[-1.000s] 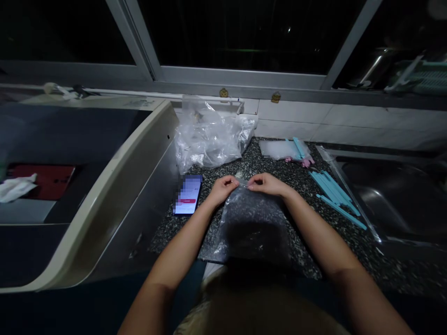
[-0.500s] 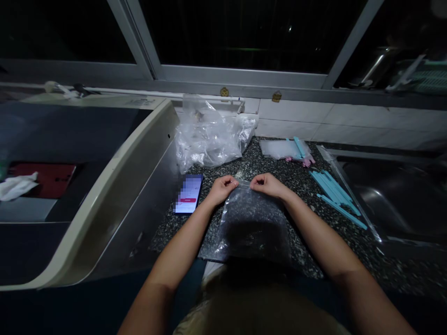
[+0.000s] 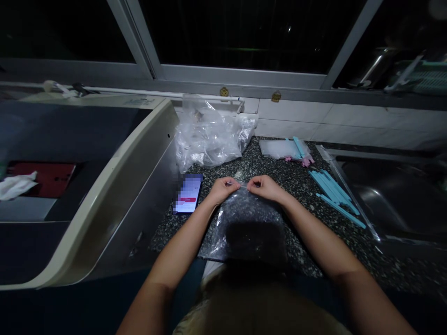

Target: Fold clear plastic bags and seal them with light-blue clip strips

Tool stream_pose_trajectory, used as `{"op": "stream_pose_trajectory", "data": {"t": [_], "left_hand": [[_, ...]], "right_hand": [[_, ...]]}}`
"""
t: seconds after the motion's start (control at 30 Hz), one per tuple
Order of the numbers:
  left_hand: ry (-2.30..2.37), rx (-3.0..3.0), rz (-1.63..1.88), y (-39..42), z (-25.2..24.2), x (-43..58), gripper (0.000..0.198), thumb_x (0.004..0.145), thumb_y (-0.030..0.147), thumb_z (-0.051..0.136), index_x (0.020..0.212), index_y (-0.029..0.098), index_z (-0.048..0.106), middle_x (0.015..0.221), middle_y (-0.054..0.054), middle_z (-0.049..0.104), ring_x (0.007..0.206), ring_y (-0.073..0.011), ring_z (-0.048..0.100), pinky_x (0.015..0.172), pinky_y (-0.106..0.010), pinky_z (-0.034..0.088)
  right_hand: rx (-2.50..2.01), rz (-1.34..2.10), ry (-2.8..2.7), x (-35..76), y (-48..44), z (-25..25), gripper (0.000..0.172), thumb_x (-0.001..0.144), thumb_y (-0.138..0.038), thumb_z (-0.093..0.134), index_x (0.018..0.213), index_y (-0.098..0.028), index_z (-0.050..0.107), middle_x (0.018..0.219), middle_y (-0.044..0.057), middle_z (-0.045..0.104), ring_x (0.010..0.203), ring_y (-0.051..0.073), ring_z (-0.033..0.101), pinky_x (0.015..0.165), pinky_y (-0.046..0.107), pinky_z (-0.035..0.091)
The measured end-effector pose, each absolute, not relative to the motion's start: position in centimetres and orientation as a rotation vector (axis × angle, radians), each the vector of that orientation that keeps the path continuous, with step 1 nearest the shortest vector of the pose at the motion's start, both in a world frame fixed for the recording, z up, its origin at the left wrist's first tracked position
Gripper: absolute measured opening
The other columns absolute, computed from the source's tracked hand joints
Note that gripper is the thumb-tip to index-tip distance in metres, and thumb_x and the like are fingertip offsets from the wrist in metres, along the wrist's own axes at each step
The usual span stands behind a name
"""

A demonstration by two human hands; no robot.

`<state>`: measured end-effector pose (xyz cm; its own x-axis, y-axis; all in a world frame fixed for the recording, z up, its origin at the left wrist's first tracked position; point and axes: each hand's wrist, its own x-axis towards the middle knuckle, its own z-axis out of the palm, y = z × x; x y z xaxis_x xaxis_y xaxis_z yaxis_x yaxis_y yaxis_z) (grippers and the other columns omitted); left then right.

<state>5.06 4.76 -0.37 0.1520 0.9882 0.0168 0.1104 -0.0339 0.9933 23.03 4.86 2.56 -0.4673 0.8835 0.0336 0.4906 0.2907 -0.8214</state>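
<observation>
- My left hand (image 3: 223, 190) is closed in a pinch, thumb against fingers, on the far edge of a clear plastic bag (image 3: 251, 207).
- My right hand (image 3: 264, 187) pinches that same edge just beside it, a short stretch of film running between my fingertips.
- The bag lies flat on the speckled worktop (image 3: 296, 186), reaching from my fingers towards the front edge. A dark patch shows in its lower half; I cannot tell whether that is shadow or contents.
- At the back edge, against the tiled wall, I have a heap of crumpled clear plastic bags (image 3: 213, 139); what they hold is hidden by folds and glare.
- Near the back edge, to the right of that heap, is a flat translucent packet (image 3: 274, 149), with light-blue strips on its right part and small pink pieces (image 3: 306, 161) along its front side.
- More light-blue strips (image 3: 330, 188) lie loose and bunched near the worktop's right side, next to the metal sink (image 3: 391, 204), whose basin is dark.
- A lit phone (image 3: 189, 193) lies near the left edge, beside a cream-rimmed appliance (image 3: 139, 153).
- On that appliance I see a flat red object (image 3: 52, 179), partly covered by crumpled white tissue (image 3: 17, 185).
</observation>
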Motion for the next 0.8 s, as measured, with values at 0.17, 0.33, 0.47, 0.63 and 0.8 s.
{"op": "stream_pose_trajectory", "data": {"t": [0.17, 0.33, 0.47, 0.63, 0.8], "left_hand": [[1.188, 1.402, 1.060, 4.7, -0.3, 5.1, 0.023, 0.053, 0.035, 0.069, 0.056, 0.014, 0.061, 0.056, 0.001, 0.058, 0.056, -0.0112, 0.049, 0.061, -0.024, 0.038], [1.185, 1.358, 1.069, 4.8, 0.0, 4.8, 0.021, 0.053, 0.034, 0.069, 0.057, 0.014, 0.061, 0.055, 0.002, 0.057, 0.054, -0.0105, 0.048, 0.058, -0.024, 0.037], [1.162, 1.330, 1.112, 4.9, 0.2, 4.4, 0.023, 0.052, 0.035, 0.070, 0.058, 0.015, 0.061, 0.056, 0.002, 0.057, 0.054, -0.0096, 0.047, 0.058, -0.023, 0.037], [1.160, 1.352, 1.095, 5.0, -0.2, 4.3, 0.026, 0.053, 0.039, 0.069, 0.060, 0.015, 0.061, 0.056, 0.002, 0.056, 0.053, -0.0098, 0.046, 0.057, -0.023, 0.036], [1.192, 1.490, 1.035, 5.1, -0.4, 4.1, 0.026, 0.060, 0.040, 0.064, 0.065, 0.015, 0.060, 0.063, 0.000, 0.057, 0.059, -0.0124, 0.050, 0.061, -0.025, 0.039]], "right_hand": [[-1.217, 1.032, -2.077, 22.9, 4.9, 2.2, 0.014, 0.067, -0.024, 0.052, 0.062, -0.014, 0.061, 0.062, 0.001, 0.061, 0.060, 0.012, 0.052, 0.059, 0.022, 0.039], [-1.200, 1.127, -2.087, 23.8, 5.2, 2.6, 0.022, 0.067, -0.035, 0.056, 0.067, -0.013, 0.062, 0.066, 0.002, 0.062, 0.063, 0.013, 0.053, 0.061, 0.024, 0.040], [-1.228, 1.176, -2.088, 25.1, 5.6, 2.7, 0.029, 0.067, -0.042, 0.057, 0.065, -0.013, 0.060, 0.060, 0.000, 0.058, 0.056, 0.011, 0.049, 0.053, 0.022, 0.036], [-1.241, 1.132, -2.087, 25.4, 5.5, 2.5, 0.025, 0.068, -0.038, 0.056, 0.064, -0.014, 0.060, 0.060, -0.001, 0.057, 0.056, 0.010, 0.048, 0.055, 0.022, 0.036], [-1.272, 0.962, -2.178, 24.9, 5.0, 2.7, 0.017, 0.071, -0.027, 0.052, 0.065, -0.014, 0.061, 0.062, 0.000, 0.060, 0.058, 0.011, 0.050, 0.056, 0.022, 0.036]]}}
